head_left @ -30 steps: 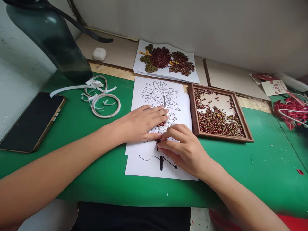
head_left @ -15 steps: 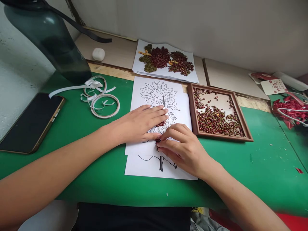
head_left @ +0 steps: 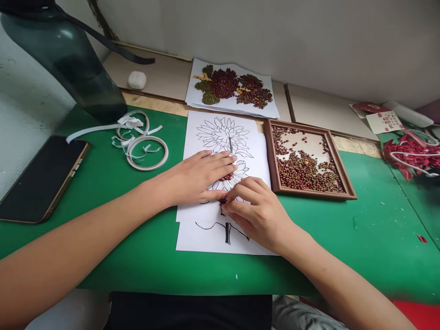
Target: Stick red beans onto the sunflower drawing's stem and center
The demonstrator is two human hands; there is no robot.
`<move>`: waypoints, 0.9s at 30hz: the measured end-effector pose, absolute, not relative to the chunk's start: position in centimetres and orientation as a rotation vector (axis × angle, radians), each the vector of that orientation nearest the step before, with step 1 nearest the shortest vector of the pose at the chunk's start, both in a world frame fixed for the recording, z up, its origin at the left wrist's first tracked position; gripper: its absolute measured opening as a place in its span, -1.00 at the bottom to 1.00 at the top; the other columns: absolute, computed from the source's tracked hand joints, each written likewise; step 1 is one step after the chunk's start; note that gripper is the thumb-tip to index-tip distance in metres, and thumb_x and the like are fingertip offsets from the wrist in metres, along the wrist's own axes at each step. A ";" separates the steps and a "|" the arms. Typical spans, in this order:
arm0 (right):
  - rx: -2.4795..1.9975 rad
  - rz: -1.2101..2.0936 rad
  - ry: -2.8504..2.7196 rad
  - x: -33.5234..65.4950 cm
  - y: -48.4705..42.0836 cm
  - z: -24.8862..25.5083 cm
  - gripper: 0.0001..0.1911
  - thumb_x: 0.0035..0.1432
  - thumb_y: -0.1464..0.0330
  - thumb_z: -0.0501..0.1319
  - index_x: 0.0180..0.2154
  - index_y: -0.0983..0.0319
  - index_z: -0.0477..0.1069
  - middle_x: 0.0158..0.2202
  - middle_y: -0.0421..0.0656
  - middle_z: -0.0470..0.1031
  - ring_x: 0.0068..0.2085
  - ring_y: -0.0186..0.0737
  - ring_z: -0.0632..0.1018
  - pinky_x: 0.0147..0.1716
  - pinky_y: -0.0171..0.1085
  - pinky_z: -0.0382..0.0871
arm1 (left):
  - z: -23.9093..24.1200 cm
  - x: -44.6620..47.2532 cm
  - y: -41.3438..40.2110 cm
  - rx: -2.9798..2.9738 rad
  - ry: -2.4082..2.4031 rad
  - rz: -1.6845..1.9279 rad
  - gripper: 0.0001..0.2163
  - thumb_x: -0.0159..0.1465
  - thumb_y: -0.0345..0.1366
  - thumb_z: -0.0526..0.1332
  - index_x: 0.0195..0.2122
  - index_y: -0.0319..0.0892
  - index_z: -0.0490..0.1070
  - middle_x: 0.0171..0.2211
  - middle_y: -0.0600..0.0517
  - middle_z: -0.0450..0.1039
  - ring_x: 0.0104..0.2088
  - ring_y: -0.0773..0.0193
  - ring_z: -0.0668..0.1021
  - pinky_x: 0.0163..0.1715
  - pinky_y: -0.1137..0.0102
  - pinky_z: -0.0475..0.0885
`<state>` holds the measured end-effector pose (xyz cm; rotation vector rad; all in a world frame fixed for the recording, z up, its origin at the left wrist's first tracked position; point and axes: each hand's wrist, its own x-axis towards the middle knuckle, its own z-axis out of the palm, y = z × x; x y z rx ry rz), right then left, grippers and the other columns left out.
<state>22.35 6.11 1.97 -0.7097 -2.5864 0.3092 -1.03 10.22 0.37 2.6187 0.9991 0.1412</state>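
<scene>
A white sheet with a black line drawing of flowers (head_left: 223,137) lies on the green mat (head_left: 120,229). My left hand (head_left: 199,176) lies flat on the sheet, fingers stretched out over the lower flower, where a few dark red beans are stuck. My right hand (head_left: 254,211) rests just below it, thumb and forefinger pinched at a small dark bean on the paper near the stem. A brown wooden frame (head_left: 271,156) holding loose red and green beans sits right of the sheet.
A finished bean picture on paper (head_left: 232,87) lies behind the sheet. Tape rolls and white paper strips (head_left: 140,142), a dark phone (head_left: 37,178), a dark green bottle (head_left: 72,68) and a white earbud case (head_left: 136,79) are at the left. Red scraps (head_left: 412,153) lie far right.
Both hands stay in the same spot on the drawing. The view has shifted slightly, so everything sits a little further left.
</scene>
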 end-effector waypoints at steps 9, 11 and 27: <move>-0.743 0.712 -2.488 23.0 6.9 1.5 -0.94 0.39 0.44 0.31 -0.17 0.17 0.57 -0.21 -0.13 0.59 -0.17 -0.17 0.51 -0.09 -0.10 0.38 | 0.6 -0.9 10.2 2.594 1.010 0.120 -0.37 0.52 0.07 0.06 0.53 -0.08 0.08 0.57 0.00 -0.09 0.57 0.10 0.04 0.54 0.11 -0.05; -0.752 0.735 -2.477 23.0 6.9 1.6 -0.94 0.39 0.43 0.31 -0.17 0.18 0.56 -0.22 -0.12 0.58 -0.17 -0.17 0.51 -0.09 -0.10 0.38 | 0.6 -0.9 10.2 2.591 1.012 0.121 -0.37 0.52 0.07 0.07 0.53 -0.08 0.08 0.57 0.00 -0.09 0.57 0.10 0.05 0.54 0.11 -0.05; -0.745 0.796 -2.427 22.6 6.8 1.1 -0.92 0.36 0.48 0.32 -0.23 0.19 0.54 -0.25 -0.16 0.56 -0.19 -0.19 0.53 -0.09 -0.12 0.36 | 1.0 -0.8 10.2 2.591 1.027 0.097 -0.36 0.52 0.06 0.08 0.53 -0.12 0.08 0.57 0.01 -0.09 0.57 0.11 0.05 0.54 0.08 0.00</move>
